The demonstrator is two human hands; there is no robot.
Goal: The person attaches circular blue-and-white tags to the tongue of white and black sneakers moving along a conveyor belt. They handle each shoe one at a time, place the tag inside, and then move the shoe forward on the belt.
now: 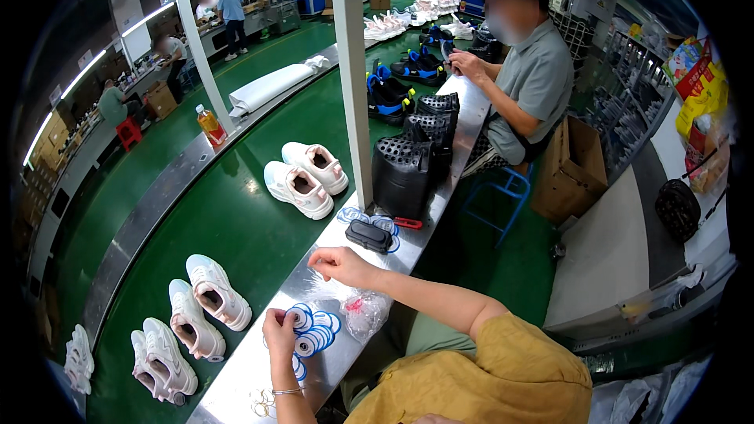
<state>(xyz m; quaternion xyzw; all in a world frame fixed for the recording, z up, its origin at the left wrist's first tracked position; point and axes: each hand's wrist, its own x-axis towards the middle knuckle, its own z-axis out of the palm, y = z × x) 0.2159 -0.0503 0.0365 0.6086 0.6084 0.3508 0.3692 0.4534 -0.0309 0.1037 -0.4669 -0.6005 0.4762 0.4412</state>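
Pale shoes [182, 310] stand on the green belt [263, 271], a strip of it open before the narrow worktop's [236, 377] far edge. The left hand [279, 334] pinches a round tag [301, 317] beside a loose tag pile [316, 335]. The right hand [345, 267] curls above the worktop; whether it grips something thin, I cannot tell. A clear bag [364, 314] lies toward the near edge, a black case [368, 236] beyond.
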